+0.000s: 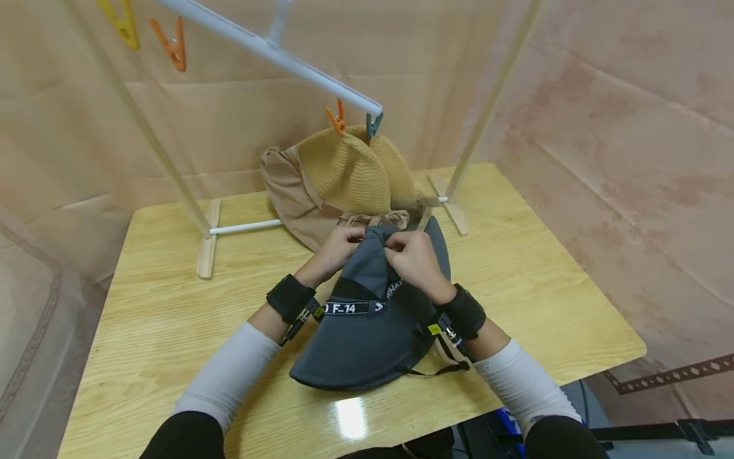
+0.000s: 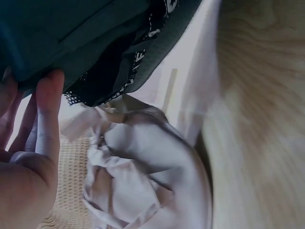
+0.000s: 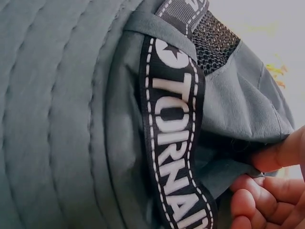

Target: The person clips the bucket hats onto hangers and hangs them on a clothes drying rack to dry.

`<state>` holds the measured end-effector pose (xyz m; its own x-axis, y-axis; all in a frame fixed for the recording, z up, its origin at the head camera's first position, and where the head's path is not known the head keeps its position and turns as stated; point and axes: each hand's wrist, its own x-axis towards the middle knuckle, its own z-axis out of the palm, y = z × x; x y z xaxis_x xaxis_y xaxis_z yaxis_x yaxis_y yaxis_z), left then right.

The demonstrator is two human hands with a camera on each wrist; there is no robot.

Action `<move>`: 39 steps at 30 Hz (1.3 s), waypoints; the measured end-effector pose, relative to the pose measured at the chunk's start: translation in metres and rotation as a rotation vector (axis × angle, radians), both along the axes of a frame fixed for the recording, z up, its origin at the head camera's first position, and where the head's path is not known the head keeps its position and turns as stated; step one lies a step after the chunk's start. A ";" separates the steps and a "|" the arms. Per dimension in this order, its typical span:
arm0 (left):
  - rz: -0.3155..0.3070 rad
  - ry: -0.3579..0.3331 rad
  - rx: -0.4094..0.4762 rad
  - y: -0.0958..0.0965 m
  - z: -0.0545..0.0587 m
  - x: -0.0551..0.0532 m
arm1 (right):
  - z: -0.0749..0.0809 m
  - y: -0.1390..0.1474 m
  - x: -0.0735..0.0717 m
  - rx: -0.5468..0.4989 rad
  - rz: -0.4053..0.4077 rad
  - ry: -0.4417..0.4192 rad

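Observation:
Both hands hold a dark grey-green bucket hat (image 1: 367,347) by its crown, above the front of the table. A black band with white lettering (image 3: 174,114) runs round the hat, and dark mesh shows beside it. My left hand (image 1: 338,252) pinches the crown cloth from the left side, thumb and fingers on its edge. On the other side my right hand (image 1: 417,261) pinches a fold of the crown between thumb and curled fingers. Just behind hangs a beige-brimmed hat with a tan knitted crown (image 1: 350,172), held by an orange clothespin (image 1: 337,118) and a blue clothespin (image 1: 374,124).
A white rack bar (image 1: 275,54) slants overhead, with another orange clothespin (image 1: 172,44) and a yellow clothespin (image 1: 122,24) at its left. Wooden posts (image 1: 143,121) stand on feet on the wooden table (image 1: 533,274). A black chin cord (image 1: 438,366) hangs from the grey hat.

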<state>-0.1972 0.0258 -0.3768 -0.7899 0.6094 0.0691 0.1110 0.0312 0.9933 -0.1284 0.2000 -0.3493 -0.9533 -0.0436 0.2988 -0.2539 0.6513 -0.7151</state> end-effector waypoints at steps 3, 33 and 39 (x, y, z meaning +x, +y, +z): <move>0.041 -0.013 0.052 -0.007 0.005 -0.001 | 0.005 -0.009 -0.003 -0.022 -0.005 0.022; 0.182 0.198 0.059 -0.022 0.034 0.004 | 0.031 -0.022 -0.004 -0.054 0.036 0.050; 0.201 0.309 0.040 -0.030 0.039 0.008 | 0.032 -0.027 -0.003 -0.082 0.086 0.072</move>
<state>-0.1888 -0.0045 -0.3374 -0.8317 0.4359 0.3439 0.4015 0.0444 0.9148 -0.1311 0.1733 -0.3171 -0.9229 -0.0970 0.3726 -0.3592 0.5651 -0.7427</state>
